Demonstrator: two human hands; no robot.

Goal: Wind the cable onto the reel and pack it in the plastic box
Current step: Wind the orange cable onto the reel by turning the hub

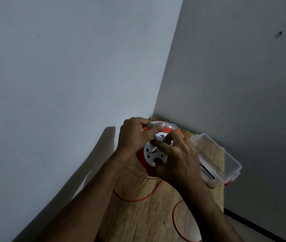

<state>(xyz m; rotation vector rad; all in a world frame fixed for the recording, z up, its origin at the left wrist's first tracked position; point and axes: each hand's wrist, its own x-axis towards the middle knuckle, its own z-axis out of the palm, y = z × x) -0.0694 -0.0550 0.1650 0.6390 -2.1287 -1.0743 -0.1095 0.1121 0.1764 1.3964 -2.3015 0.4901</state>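
Right beside the reel (153,149), on its right, the clear plastic box (220,159) is lying on the wooden table (138,219), touching or nearly touching the right-hand wall (243,84). Its walls are transparent, and red clips are showing at its near corner; a label is visible at its near end, but whether anything is lying inside cannot be told.

Both forearms are reaching forward to the reel, which is standing in the corner where the two walls are meeting. The left hand (135,137) is gripping the reel's top, its fingers curling over the pale handle and its thumb lying along it. The right hand (177,158) is resting on the reel's white socket face, fingers bent and pressing or pinching at the middle of that face; exactly what they are grasping is not clear.

Below the reel, the orange cable (135,199) is trailing loose across the table in a long curve, then looping again nearer the camera. The left-hand wall (69,75) is carrying the arms' shadow.
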